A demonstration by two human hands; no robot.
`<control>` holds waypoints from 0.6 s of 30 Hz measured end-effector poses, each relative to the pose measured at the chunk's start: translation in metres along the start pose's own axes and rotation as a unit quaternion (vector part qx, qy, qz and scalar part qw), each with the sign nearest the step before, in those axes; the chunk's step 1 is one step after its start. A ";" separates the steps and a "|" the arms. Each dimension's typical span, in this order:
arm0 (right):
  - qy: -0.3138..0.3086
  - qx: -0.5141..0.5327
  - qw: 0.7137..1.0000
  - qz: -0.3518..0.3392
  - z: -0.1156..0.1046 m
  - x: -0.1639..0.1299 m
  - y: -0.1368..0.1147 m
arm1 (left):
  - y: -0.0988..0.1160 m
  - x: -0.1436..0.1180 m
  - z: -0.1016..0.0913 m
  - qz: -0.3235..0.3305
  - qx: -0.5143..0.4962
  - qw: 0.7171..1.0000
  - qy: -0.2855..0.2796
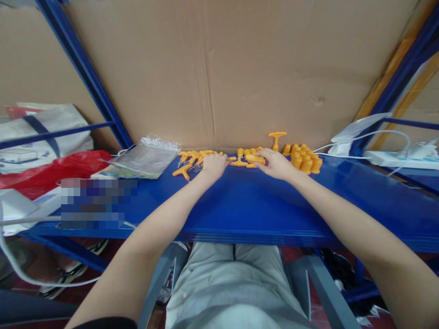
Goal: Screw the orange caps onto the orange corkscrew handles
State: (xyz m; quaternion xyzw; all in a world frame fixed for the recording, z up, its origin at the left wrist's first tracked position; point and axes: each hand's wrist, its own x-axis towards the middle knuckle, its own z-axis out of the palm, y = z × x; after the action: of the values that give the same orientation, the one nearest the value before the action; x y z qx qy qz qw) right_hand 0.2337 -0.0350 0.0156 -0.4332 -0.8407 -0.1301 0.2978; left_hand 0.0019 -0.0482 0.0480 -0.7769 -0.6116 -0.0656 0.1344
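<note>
Right hand [270, 163]'s clamped on an orange cylinder [254, 158]; can't tell how the left hand [214, 166] grips. Clear plastic bag [151, 156] lies left, contents unclear.

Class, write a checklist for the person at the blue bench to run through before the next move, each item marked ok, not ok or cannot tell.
1. Right hand has the orange piece between thumb and fingers: ok.
2. Left hand has a firm grip: cannot tell, its fingers are mostly hidden.
3. T-shaped handles lie near the left hand: ok.
4. Orange pieces grouped beyond the right hand: ok.
5. Plastic bag apart from both hands: ok.
</note>
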 end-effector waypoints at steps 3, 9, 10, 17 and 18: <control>-0.002 0.002 1.000 0.001 -0.001 0.000 0.001 | -0.004 0.002 0.004 0.005 -0.015 1.000 0.005; -0.002 0.004 1.000 0.010 -0.003 -0.002 0.004 | -0.018 0.010 0.015 0.041 -0.064 0.994 0.079; -0.006 0.004 1.000 0.009 -0.003 -0.002 0.004 | -0.018 0.010 0.017 0.056 -0.074 0.992 0.089; 0.016 0.058 0.998 -0.028 0.005 -0.002 0.007 | -0.014 0.014 0.027 0.133 -0.135 0.973 0.135; 0.020 0.067 0.997 -0.033 0.006 -0.002 0.009 | -0.015 0.015 0.028 0.138 -0.143 0.970 0.139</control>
State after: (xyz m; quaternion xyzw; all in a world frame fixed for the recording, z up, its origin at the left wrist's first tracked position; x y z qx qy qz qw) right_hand 0.2392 -0.0278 0.0095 -0.3813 -0.8552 -0.0920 0.3388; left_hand -0.0110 -0.0223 0.0271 -0.8482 -0.4581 -0.2407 0.1131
